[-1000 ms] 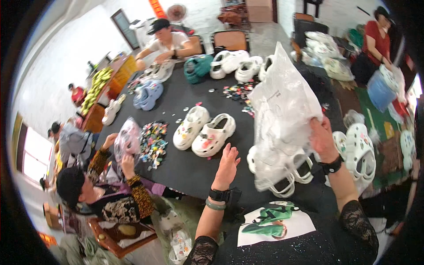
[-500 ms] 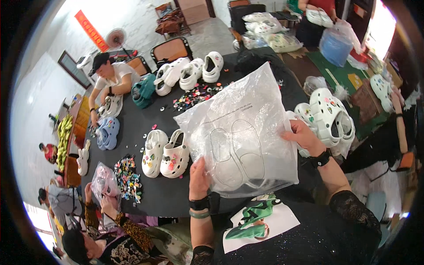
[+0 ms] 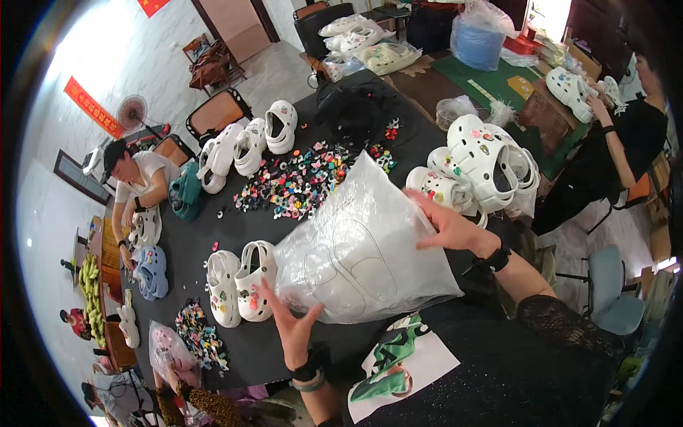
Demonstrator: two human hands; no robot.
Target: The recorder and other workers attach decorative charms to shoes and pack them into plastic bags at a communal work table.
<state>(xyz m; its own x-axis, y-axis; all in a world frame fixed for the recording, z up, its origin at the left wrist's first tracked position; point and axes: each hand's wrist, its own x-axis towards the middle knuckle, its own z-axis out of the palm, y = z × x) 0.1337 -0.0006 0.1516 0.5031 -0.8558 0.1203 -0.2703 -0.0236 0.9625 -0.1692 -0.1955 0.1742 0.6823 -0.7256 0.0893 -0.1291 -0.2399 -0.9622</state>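
Where my left hand [image 3: 293, 329] is: eight o'clock of the plastic bag [image 3: 363, 249], spread wide, its thumb perhaps touching the lower edge.
Right hand [image 3: 455, 229]: three o'clock of it, thumb and fingers wide apart.
Bag: at my twelve o'clock, over the black table [image 3: 263, 359].
White clogs [image 3: 245, 295]: one pair at nine o'clock, just beside it.
Coloured bits [image 3: 299, 188]: heaped at eleven.

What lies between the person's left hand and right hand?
A see-through plastic bag lies between the left hand and right hand, seen in the head view.
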